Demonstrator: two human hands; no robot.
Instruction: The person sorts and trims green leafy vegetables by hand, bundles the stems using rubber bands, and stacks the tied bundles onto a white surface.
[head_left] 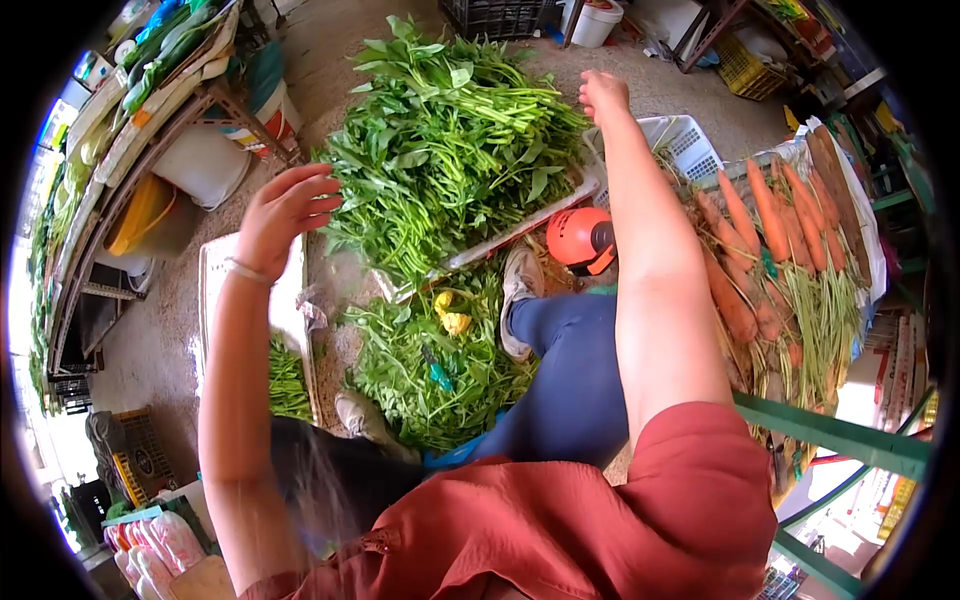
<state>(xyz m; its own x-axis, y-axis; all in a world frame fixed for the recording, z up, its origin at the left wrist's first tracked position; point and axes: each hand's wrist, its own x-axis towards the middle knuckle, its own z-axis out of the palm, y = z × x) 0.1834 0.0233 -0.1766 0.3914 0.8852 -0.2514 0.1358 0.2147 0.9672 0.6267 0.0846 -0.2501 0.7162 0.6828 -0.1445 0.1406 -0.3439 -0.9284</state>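
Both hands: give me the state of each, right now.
Left hand: open, nothing visible in it, near the leafy greens.
Right hand: curled; whether it holds anything cannot be told.

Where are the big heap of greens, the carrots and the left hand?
Big heap of greens (455, 150), head view: its leafy middle.
Carrots (768, 213), head view: one orange root.
Left hand (272, 218), head view: middle of the hand.
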